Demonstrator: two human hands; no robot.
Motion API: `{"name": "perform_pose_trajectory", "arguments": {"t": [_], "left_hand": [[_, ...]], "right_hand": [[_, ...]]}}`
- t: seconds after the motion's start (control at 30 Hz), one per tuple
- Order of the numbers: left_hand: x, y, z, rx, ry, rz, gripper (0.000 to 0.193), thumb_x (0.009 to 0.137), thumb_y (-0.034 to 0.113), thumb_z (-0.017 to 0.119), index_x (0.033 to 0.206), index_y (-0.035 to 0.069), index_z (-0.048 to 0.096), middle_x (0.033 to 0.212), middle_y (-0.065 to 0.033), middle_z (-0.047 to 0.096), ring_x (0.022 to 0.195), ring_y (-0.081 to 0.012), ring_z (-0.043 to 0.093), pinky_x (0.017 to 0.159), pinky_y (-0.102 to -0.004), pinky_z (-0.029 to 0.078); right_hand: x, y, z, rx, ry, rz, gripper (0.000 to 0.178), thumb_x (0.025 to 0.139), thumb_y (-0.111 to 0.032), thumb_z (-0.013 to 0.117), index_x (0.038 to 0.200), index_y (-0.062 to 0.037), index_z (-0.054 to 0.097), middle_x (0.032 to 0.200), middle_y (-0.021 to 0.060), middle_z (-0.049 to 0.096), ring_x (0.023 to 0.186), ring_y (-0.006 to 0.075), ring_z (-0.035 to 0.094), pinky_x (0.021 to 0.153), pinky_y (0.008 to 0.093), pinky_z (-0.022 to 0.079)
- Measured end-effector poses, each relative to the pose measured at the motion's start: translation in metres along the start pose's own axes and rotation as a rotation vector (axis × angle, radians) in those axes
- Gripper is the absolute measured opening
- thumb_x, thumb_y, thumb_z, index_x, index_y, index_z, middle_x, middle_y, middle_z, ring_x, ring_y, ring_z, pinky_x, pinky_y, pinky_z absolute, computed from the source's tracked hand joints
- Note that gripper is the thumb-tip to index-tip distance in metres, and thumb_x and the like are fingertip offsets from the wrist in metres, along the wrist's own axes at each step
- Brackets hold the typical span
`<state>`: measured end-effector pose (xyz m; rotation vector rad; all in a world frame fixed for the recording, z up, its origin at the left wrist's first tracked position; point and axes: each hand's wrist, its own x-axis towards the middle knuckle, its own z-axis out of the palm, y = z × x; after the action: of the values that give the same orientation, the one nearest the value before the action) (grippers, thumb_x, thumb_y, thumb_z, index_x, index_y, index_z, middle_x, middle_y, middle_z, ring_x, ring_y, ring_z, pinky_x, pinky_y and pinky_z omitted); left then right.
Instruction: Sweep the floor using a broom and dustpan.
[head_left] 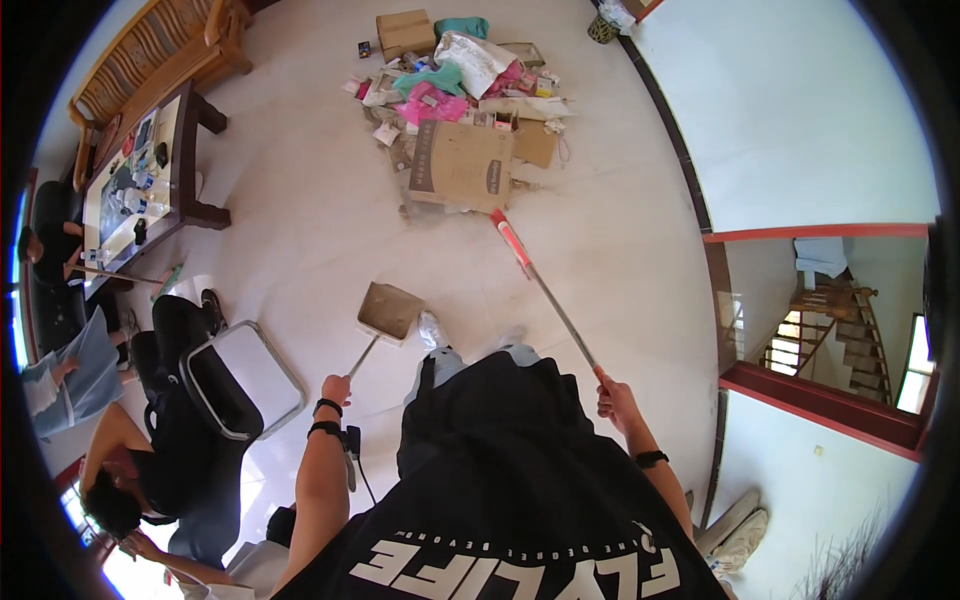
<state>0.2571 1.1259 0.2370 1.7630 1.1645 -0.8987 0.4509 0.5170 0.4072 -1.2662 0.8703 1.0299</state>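
Observation:
My left hand [335, 391] is closed around the handle of a long-handled dustpan [389, 312], whose tan pan rests on the floor just ahead of my left shoe. In my right hand [618, 402] is the upper end of a broom [566, 316] with a metal stick and red lower part. Its far end reaches forward to the near edge of a flattened cardboard box [462, 166]; whether the two touch I cannot tell. Behind and under the cardboard spreads a heap of rubbish [480, 65] with pink and green plastic bags, a white sack and paper scraps.
A low wooden table [180, 200] with bottles and cups stands at the left, a carved wooden bench [150, 60] behind it. Several people sit along the left, near a white-and-black chair [248, 378]. At right, a red-framed opening [815, 330] shows stairs. A wastebasket [603, 28] stands far right.

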Motion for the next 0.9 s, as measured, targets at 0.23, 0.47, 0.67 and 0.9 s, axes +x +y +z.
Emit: {"name": "perform_pose_trajectory", "arguments": {"t": [0.23, 0.47, 0.67, 0.9], "left_hand": [[-0.012, 0.013, 0.018, -0.142, 0.023, -0.217, 0.034, 0.083, 0.024, 0.050, 0.099, -0.006, 0.054, 0.087, -0.0157, 0.061, 0.075, -0.0288, 0.065, 0.055, -0.0408, 0.055], [-0.012, 0.025, 0.032, -0.193, 0.015, -0.251, 0.029, 0.084, 0.020, 0.045, 0.100, -0.003, 0.052, 0.088, -0.0155, 0.060, 0.073, -0.0300, 0.066, 0.056, -0.0430, 0.054], [-0.020, 0.021, 0.054, -0.173, -0.049, -0.249, 0.022, 0.085, 0.014, 0.040, 0.095, -0.002, 0.053, 0.086, -0.0166, 0.061, 0.070, -0.0309, 0.066, 0.050, -0.0415, 0.054], [-0.020, 0.003, 0.057, -0.481, -0.169, -0.424, 0.018, 0.084, 0.008, 0.034, 0.094, 0.003, 0.048, 0.081, -0.0112, 0.056, 0.065, -0.0299, 0.065, 0.046, -0.0365, 0.051]], "right_hand": [[-0.108, -0.021, -0.051, -0.276, 0.210, -0.143, 0.033, 0.093, -0.036, 0.046, 0.082, -0.0062, 0.055, 0.051, -0.0041, 0.035, 0.042, 0.0085, 0.036, 0.043, 0.0253, 0.037], [-0.039, -0.010, -0.043, 0.164, -0.147, 0.155, 0.039, 0.091, -0.039, 0.048, 0.063, -0.0141, 0.038, 0.053, -0.0036, 0.036, 0.045, 0.0103, 0.036, 0.043, 0.0251, 0.030], [0.019, -0.072, 0.055, -0.470, 0.288, -0.179, 0.043, 0.092, -0.041, 0.046, 0.063, -0.0089, 0.042, 0.048, -0.0014, 0.037, 0.038, 0.0121, 0.037, 0.037, 0.0293, 0.032], [0.024, -0.066, 0.048, -0.199, -0.035, -0.067, 0.041, 0.091, -0.044, 0.046, 0.071, -0.0087, 0.043, 0.049, -0.0011, 0.037, 0.037, 0.0115, 0.038, 0.035, 0.0286, 0.033]]}}
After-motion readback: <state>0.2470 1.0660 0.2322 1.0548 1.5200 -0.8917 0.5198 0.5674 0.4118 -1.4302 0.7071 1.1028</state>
